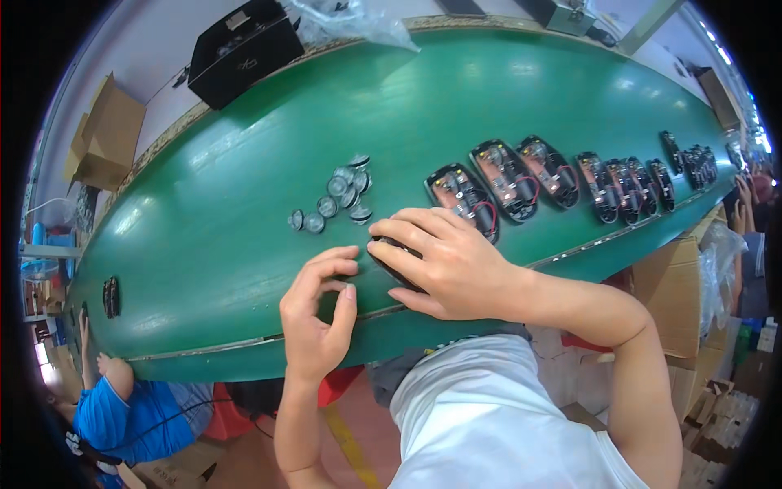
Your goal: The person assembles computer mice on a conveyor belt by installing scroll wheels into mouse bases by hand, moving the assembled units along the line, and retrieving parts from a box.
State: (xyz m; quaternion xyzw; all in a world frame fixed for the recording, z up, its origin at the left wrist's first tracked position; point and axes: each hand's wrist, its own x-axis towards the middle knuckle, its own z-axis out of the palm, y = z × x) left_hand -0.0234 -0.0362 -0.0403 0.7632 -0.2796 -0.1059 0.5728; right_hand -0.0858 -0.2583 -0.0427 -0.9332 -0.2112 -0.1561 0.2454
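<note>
My right hand (452, 265) is curled over a black, oval computer mouse part (394, 253) at the near side of the green table. Most of that part is hidden under my fingers. Just to its left, my left hand (318, 314) is raised with thumb and fingers curved apart, nothing between them. Beyond the hands lies a loose group of small round wheels (337, 186), clear with black rims. Right of these, an opened mouse (460, 196) with a bare circuit board and red wire lies close to my right hand.
More opened mice (505, 179) form a row toward the right end of the green table (244, 269). A dark part (112, 297) lies at far left. Across the table stand a black box (244, 53) and clear plastic (358, 20). Another person in blue (130, 416) sits at left.
</note>
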